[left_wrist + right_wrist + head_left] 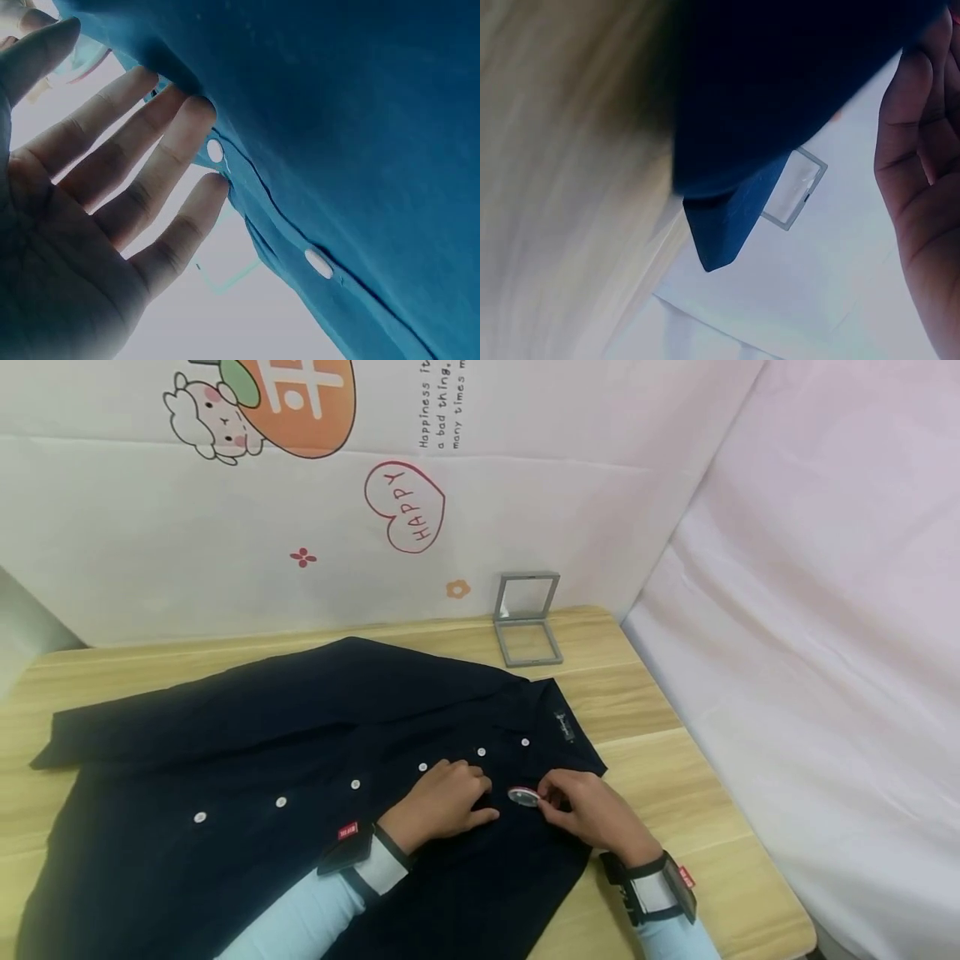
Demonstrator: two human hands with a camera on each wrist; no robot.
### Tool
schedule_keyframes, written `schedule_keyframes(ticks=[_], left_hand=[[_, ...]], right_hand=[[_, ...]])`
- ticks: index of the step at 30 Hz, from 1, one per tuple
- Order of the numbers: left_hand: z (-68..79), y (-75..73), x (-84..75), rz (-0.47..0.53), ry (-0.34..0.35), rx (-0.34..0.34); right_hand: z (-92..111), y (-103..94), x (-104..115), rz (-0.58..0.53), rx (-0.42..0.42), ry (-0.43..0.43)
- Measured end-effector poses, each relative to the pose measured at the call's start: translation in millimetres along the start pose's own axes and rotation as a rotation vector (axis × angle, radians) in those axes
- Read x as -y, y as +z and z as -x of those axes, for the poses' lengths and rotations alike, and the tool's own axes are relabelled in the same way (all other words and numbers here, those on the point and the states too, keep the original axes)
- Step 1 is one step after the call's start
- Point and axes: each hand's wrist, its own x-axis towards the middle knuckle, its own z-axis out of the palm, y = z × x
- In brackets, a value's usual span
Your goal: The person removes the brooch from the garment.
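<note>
A dark navy button-up shirt (pixel 247 760) lies spread out, with white buttons (pixel 356 785) down its placket and the collar (pixel 572 727) at the right. Between thumb and fingers my right hand (pixel 596 810) pinches the edge of a small round badge (pixel 522 796) with a red and white rim, close over the chest of the shirt. My left hand (pixel 442 802) is just left of the badge, over the shirt by the placket. In the left wrist view the fingers (pixel 161 157) of that hand are extended and hold nothing. The right wrist view does not show the badge.
Under the shirt is a wood-grain table (pixel 720 835). A grey-framed clear display case (pixel 528 643) stands unfolded at the table's back edge, beyond the collar. Behind it hangs a white printed cloth (pixel 525 510), and another white cloth (pixel 825 652) drapes along the right side.
</note>
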Motion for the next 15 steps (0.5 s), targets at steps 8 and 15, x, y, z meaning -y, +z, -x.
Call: schedule_keyframes(ticks=[8,15], left_hand=[[14.6,-6.9,7.6,-0.008,-0.036,-0.049],[28.9,-16.3,13.5,0.029,-0.071,-0.08]], right_hand=[[-13,1.5,10,0.001,0.011,-0.047],[-25,2.4,21,0.016,0.02,-0.081]])
